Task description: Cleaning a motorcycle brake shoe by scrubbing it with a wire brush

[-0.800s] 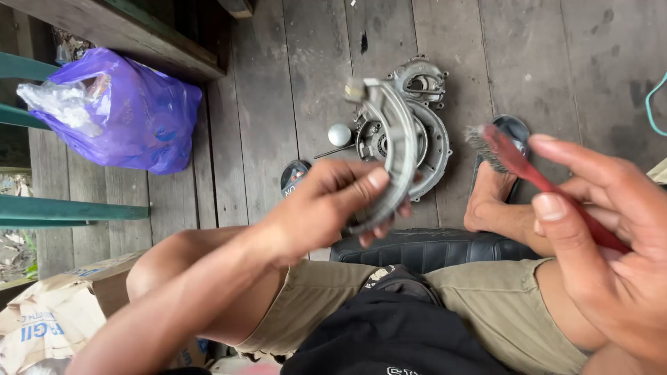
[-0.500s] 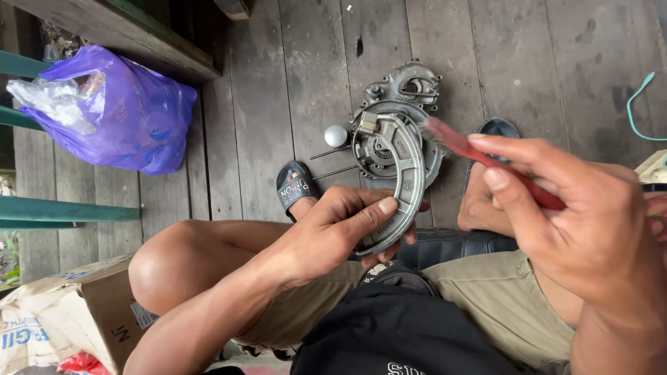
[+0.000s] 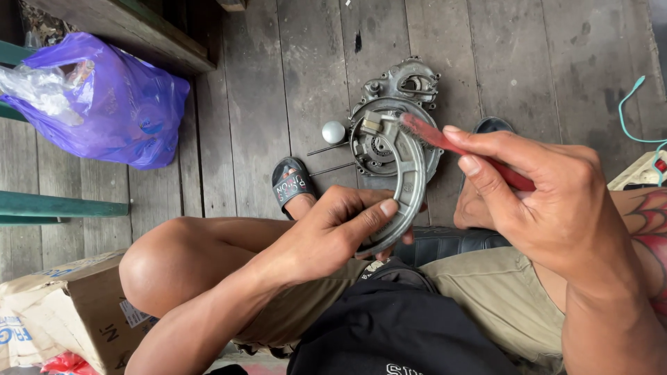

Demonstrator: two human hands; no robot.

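Note:
My left hand (image 3: 340, 226) grips the lower end of a curved grey metal brake shoe (image 3: 410, 187), held upright over my lap. My right hand (image 3: 549, 191) holds a red-handled brush (image 3: 445, 142) whose bristle head touches the upper end of the shoe. Below and behind the shoe, on the plank floor, lies a round grey metal hub plate (image 3: 396, 114) with small parts in it. A small silver ball-like piece (image 3: 333, 132) sits on the floor to its left.
A purple plastic bag (image 3: 104, 104) lies at the upper left beside a green rail (image 3: 55, 208). A cardboard box (image 3: 62, 312) stands at the lower left. My sandalled feet (image 3: 292, 184) rest on the wooden planks. A teal cord (image 3: 636, 118) curls at the right edge.
My right hand has swung the brush leftward onto the shoe's top end. My left hand has lowered the shoe slightly and kept its grip.

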